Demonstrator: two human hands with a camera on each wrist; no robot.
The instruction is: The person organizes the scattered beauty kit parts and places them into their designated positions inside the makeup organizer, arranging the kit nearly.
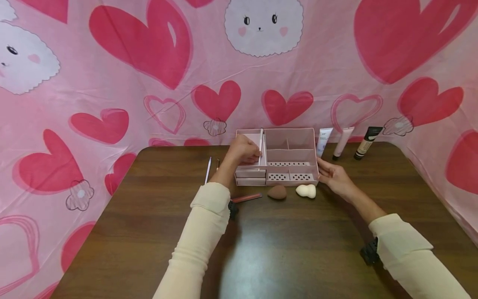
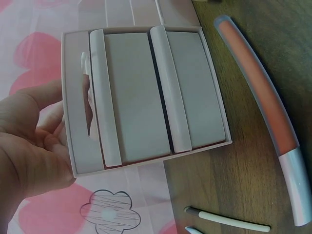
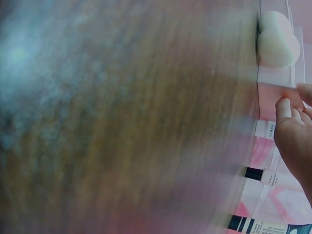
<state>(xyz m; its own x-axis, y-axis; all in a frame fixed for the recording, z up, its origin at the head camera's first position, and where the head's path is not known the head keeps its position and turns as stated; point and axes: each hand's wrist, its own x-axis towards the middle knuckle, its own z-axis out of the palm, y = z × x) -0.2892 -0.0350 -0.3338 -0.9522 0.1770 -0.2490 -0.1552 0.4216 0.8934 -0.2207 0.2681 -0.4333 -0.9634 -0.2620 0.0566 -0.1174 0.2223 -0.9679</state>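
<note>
A pink makeup organizer [image 1: 291, 145] with compartments and two small drawers [image 1: 250, 182] stands at the back of the table. My left hand [image 1: 244, 149] is over its left compartment, fingers curled, pinching a slim white stick [image 1: 260, 143] that stands nearly upright beside the divider. In the left wrist view that hand [image 2: 34, 131] is partly hidden behind the organizer's front [image 2: 136, 97], where a cutout shows part of it. My right hand [image 1: 336, 176] rests on the organizer's right wall, its fingers fairly straight; the right wrist view shows the fingertips [image 3: 283, 105] against the side.
A brown sponge [image 1: 277, 192], a cream sponge [image 1: 306, 191] and a reddish lip gloss tube [image 1: 247, 198] lie in front. A white pen-like stick [image 1: 208, 170] lies left. White [image 1: 323, 141], pink [image 1: 343, 143] and black-topped [image 1: 367, 143] tubes stand at right, before a pink heart-print cloth [image 1: 239, 112].
</note>
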